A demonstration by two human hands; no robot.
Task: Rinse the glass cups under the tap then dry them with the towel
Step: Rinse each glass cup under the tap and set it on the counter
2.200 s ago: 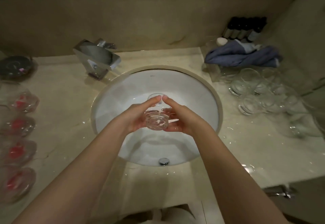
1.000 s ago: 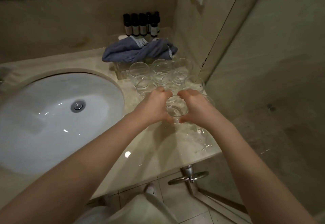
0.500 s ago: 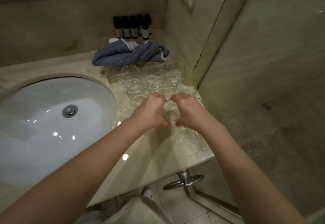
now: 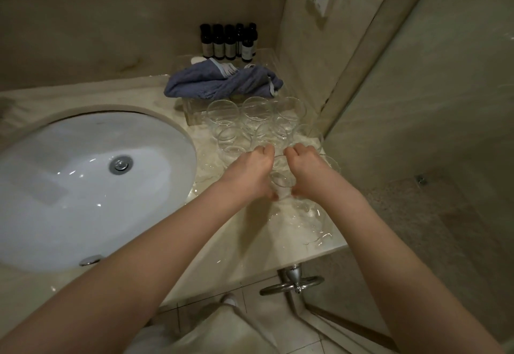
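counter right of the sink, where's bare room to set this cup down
Free: the counter strip between the sink and the near edge, beneath the left hand. Crowded: the glass cups fill the stretch between both hands and the blue towel, and more cups line the wall side.

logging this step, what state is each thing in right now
left hand: grip curled round the glass cup
right hand: grip curled round the same cup
glass cup: upright, held between both hands over the counter
other glass cups: upright, clustered on the counter
towel: crumpled, untouched
sink: no water running in view
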